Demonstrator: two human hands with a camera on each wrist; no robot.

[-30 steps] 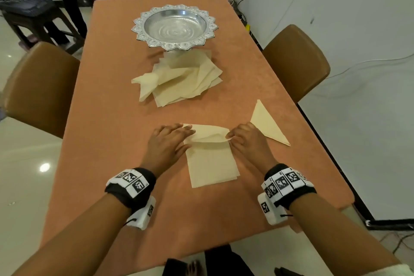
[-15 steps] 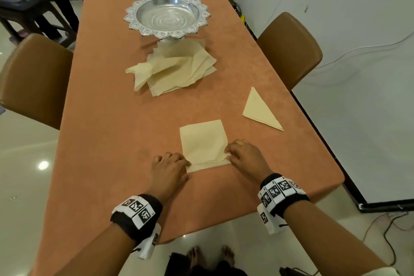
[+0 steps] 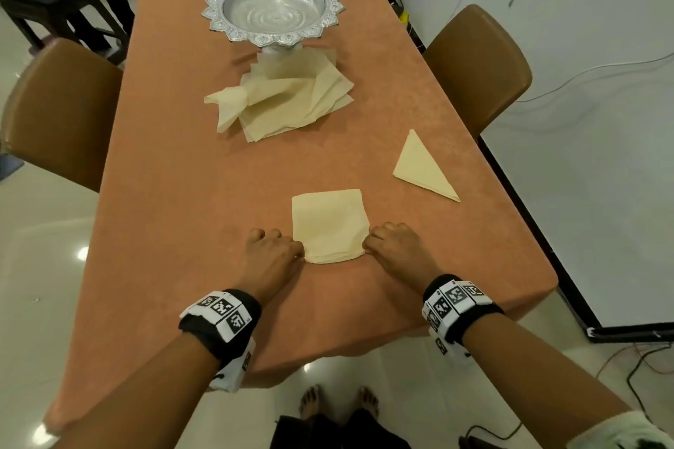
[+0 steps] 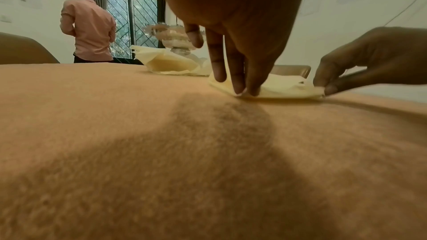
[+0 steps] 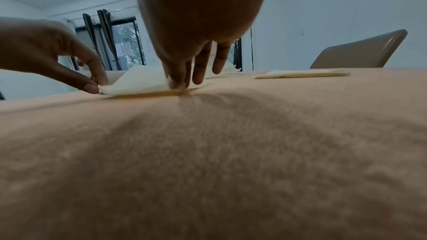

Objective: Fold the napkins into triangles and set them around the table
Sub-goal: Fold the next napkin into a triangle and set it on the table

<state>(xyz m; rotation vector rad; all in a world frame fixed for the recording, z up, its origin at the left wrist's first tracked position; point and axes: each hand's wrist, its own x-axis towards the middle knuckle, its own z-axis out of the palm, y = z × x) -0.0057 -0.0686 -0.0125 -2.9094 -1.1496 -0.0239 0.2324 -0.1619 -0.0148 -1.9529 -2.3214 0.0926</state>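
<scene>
Pinching the napkin's (image 3: 329, 226) two near corners, the left hand (image 3: 269, 257) and right hand (image 3: 395, 250) now hold it flat as a small square close to the tabletop's (image 3: 175, 193) near edge; a second ago its far edge was lifted mid-fold. Both hands' fingers are clamped on it. That fold looks complete, so the diagonal fold probably comes next. One finished triangle (image 3: 423, 168) lies to the right, apart. Farther back sits the unfolded pile (image 3: 288, 102), touching a silver bowl's (image 3: 271, 7) foot. Nothing blocks the napkin.
</scene>
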